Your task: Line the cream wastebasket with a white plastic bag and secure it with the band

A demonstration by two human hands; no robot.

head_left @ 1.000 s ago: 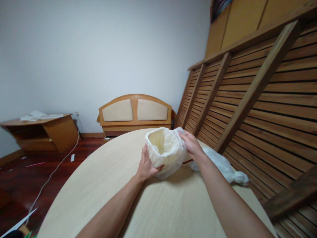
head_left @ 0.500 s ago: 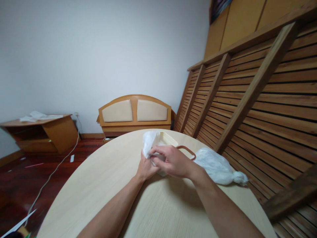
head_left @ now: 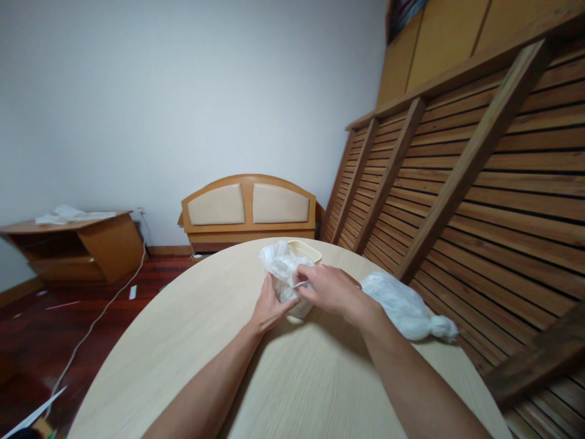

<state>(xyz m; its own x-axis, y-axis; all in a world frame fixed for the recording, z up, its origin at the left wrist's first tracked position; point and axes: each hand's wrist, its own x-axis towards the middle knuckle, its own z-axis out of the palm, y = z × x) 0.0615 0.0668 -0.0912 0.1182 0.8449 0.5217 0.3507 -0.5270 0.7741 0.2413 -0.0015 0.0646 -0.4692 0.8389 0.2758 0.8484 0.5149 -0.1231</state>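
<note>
A small cream bin (head_left: 307, 250) stands on the round pale wooden table (head_left: 192, 329), with a thin white plastic bag (head_left: 280, 268) bunched over its near side. My left hand (head_left: 269, 308) grips the bin's near wall through the bag, fingers curled. My right hand (head_left: 331, 289) lies across the front of the bin, fingers pinched on the bag's plastic. Most of the bin's body is hidden behind both hands.
A knotted white plastic bag (head_left: 402, 311) lies on the table right of my right hand. A slatted wooden bed frame (head_left: 457, 183) leans at the right. A headboard (head_left: 249, 207) and a low wooden cabinet (head_left: 77, 244) stand by the wall; a cable (head_left: 98, 317) runs across the floor.
The bin has come down from a tilted, open-mouth pose to standing on the table. My right hand moved from its far rim across to the front, bunching the bag leftward.
</note>
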